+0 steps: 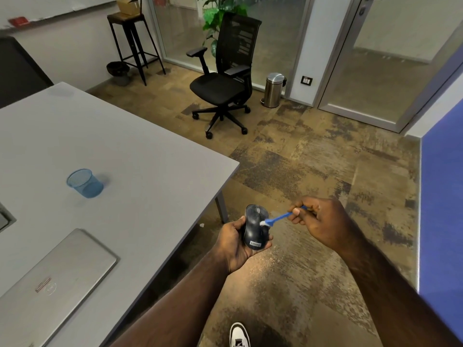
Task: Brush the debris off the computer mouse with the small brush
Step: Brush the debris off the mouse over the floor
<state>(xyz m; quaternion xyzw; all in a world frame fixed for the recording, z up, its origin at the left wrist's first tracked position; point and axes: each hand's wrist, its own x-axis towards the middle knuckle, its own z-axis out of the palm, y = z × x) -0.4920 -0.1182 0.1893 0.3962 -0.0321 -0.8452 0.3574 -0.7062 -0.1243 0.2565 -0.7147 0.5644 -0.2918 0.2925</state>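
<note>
A white shoe [239, 334] stood on the carpet nearest the camera, and above it both forearms reached forward past the corner of the grey table [140, 156]. The computer mouse [255, 227] was off the table, held in the air over the floor in the left hand [236, 242], whose fingers were curled round its underside and sides so that the top faced up. The right hand [322, 221] had its fingers closed in a pinch on the handle of the small blue brush [278, 218], and the white bristles were touching the mouse's upper right flank, just below the scroll wheel. Judging from that contact, the brushing was under way rather than finished; pale streaks or dust showed on the dark shell, so some cleaning seemed left, though how much debris remained was too small to tell. Further out, a closed laptop [57, 279] and a blue mesh cup [85, 183] sat on the table, well apart from the hands, and a black office chair [225, 78] stood across the room
</note>
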